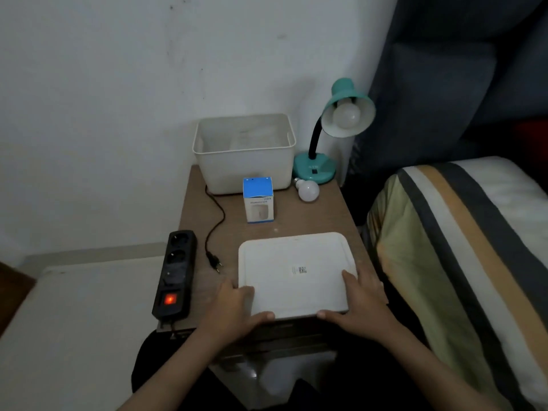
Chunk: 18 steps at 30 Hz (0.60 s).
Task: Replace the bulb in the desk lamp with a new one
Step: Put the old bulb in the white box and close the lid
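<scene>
Desk lamp (332, 134) sits at the back right corner of the desk (284, 221), teal base and shade w/ a black gooseneck, and a white bulb (346, 115) is in the shade, facing you. Loose bulb (308, 189) lies on its side just in front of the lamp base, next to the blue and white box (258, 200) standing upright. Behind the box is an open white bin (244, 152) against the wall.

Your left hand (234, 307) and right hand (360, 304) both grip the white lid (296, 274) at the front of the desk, one on each near corner, fingers on top and thumbs curled along the front edge. Lid lies about flat, small sticker in the middle.

Lamp's black cord (215, 223) runs down the left side of the desk, and its plug (214, 260) lies loose on the wood, not in the black power strip (175, 274) beside it. Strip's red switch is glowing. Striped bedding (456, 262) is on your right.
</scene>
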### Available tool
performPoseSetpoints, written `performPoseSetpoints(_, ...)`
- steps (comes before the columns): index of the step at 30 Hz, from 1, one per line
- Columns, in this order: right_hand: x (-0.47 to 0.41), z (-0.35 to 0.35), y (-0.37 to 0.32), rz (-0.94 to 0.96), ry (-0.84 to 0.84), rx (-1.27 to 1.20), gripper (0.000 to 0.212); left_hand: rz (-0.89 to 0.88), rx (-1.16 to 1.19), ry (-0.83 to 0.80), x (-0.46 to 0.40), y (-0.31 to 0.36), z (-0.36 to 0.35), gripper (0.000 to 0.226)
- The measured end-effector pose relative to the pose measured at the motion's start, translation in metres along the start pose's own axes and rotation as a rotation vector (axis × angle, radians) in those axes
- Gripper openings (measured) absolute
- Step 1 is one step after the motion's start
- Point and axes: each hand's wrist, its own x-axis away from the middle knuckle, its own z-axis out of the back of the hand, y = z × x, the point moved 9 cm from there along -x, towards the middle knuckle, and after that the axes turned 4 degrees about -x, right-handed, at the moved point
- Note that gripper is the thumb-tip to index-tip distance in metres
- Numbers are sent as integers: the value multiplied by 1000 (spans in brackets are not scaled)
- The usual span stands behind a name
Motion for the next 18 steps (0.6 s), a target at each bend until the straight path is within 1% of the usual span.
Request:
performPoseSetpoints(1,-10,7,-4,-2,33,22,117,-12,-6,23,-10,-2,13,78)
performPoseSetpoints(2,-23,16,-10,10,83,33,110,-20,-12,81,-22,-4,31,76)
performPoseSetpoints(4,-56,38,-26,49,185,0,98,9,46,275,-49,-13,77,63)
performPoseSetpoints(6,-94,59,-46,95,275,-120,76,41,157,498,-78,-24,124,56)
performPoseSetpoints(8,-127,83,-67,112,361,-245,56,70,229,633,-110,-36,159,58)
performPoseSetpoints(10,-157,100,-82,114,429,-254,47,120,249,669,-143,-50,177,66)
performPoseSetpoints(11,-171,102,-85,99,431,-208,48,153,257,672,-157,-57,181,71)
performPoseSetpoints(13,-198,96,-82,46,390,-107,55,209,266,676,-181,-67,185,83)
performPoseSetpoints(15,-218,84,-75,24,358,-56,56,238,276,657,-200,-73,184,94)
performPoseSetpoints(16,-225,78,-73,23,340,-59,54,241,293,643,-208,-75,182,97)
performPoseSetpoints(18,-231,68,-67,2,326,-160,51,227,326,627,-221,-75,179,100)
